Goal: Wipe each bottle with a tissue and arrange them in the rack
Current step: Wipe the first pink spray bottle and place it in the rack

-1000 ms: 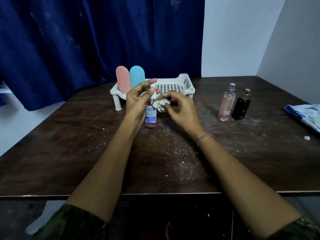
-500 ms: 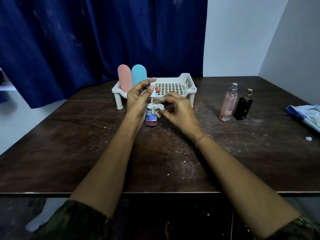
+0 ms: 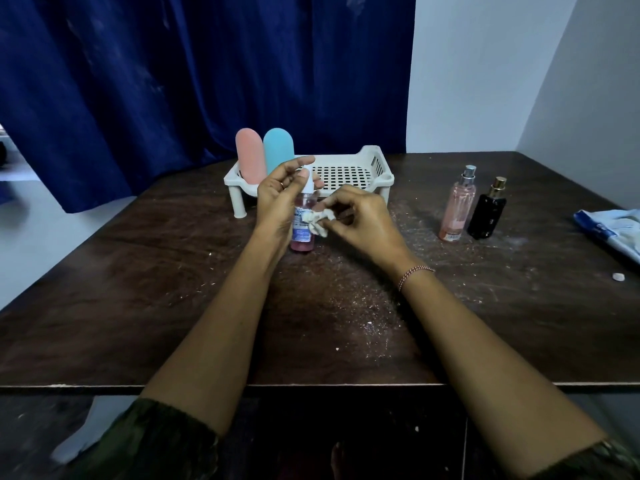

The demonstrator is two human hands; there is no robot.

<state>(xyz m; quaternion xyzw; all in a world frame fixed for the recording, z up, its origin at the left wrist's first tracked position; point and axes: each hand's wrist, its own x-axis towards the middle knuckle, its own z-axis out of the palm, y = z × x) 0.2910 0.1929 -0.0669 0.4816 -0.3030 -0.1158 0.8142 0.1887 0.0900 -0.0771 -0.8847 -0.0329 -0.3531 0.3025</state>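
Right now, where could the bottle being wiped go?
The white rack has bare perforated floor right of the pink rounded bottle and blue rounded bottle; its left end is crowded. The dark wooden table left of the arms is free.

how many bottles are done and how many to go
Done: a pink rounded bottle and a blue rounded bottle stand in the white rack. In hand: the left hand holds a small labelled bottle of pink liquid while the right hand presses a crumpled tissue against it. Left: a pink spray bottle and a black bottle stand on the table.
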